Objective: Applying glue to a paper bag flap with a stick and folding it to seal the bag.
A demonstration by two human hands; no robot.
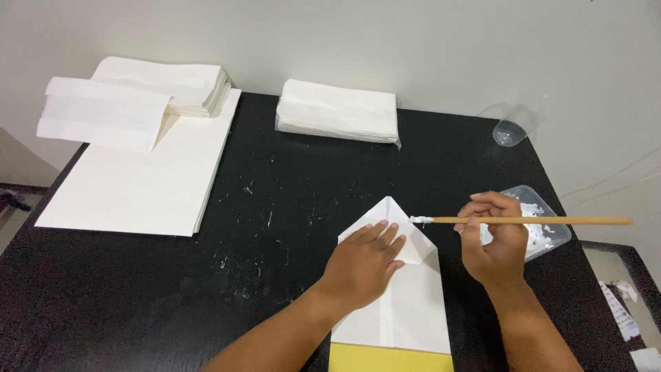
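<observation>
Our left hand (361,265) lay open, flat on the folded paper bag (406,303); our right hand (497,246) pinched a wooden stick (544,220) above the clear tub (551,231) of white paste.

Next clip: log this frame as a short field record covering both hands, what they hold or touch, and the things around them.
left hand: flat, palm down on the folded white paper bag
right hand: holding a wooden stick, white paste on its tip at the bag's folded point
paste tub: clear, behind the right hand
table: black, smeared with white flecks
sheet stack: far left
folded bag piles: along the back
</observation>
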